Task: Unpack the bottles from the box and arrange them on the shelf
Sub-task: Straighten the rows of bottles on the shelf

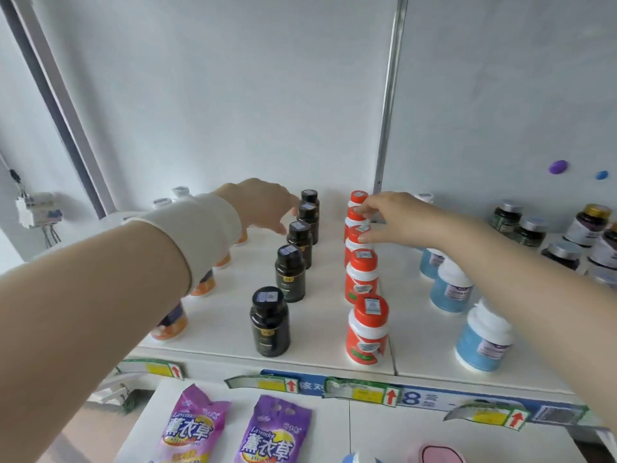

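1 head view — looks forward and down, close over the shelf [320,335].

Purple bags [195,426] below left hand [263,205]: "Lavender" + "薰衣草". Blue shelf-edge strip [409,397] below right hand [394,215]: "8". Price tags [362,392]: red up-arrows, txt illegible.

Both bare forearms extended forward, white wrist wrap [207,228] on the left wrist, left hand [263,205] palm down, fingers loosely straight, right hand [390,217] palm down, thumb and fingertips pinching a red bottle [359,230] at its cap.
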Tool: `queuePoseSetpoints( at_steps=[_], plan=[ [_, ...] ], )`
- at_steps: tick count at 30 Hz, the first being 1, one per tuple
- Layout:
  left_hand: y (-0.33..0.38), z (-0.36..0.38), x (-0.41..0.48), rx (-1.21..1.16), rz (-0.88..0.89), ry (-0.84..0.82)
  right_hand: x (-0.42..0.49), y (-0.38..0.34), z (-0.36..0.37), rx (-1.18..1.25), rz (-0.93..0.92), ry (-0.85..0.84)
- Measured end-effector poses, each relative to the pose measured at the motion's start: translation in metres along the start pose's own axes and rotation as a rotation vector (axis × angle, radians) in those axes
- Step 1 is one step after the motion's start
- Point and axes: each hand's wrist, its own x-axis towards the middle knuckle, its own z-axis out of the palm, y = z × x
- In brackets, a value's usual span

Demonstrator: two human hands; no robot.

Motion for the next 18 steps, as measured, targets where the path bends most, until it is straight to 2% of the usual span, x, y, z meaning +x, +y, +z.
queuePoseSetpoints(
  at_steps=[5, 10, 14, 18],
  plan=[
    [0.006, 0.012, 0.023, -0.149, 0.103, 0.063, -0.009, -0.005, 0.014, 0.028, 0.116, -0.014],
    [0.041, 0.011, 0.046, -0.375, 0.246, 0.123, -0.028, 0.007, 0.024, 0.209, 0.257, -0.008],
    [0.064, 0.011, 0.062, -0.542, 0.271, 0.079, -0.032, 0.012, 0.040, 0.293, 0.307, -0.024],
    [0.080, 0.014, 0.076, -0.606, 0.258, 0.051, -0.031, 0.011, 0.054, 0.371, 0.306, -0.044]
  ],
)
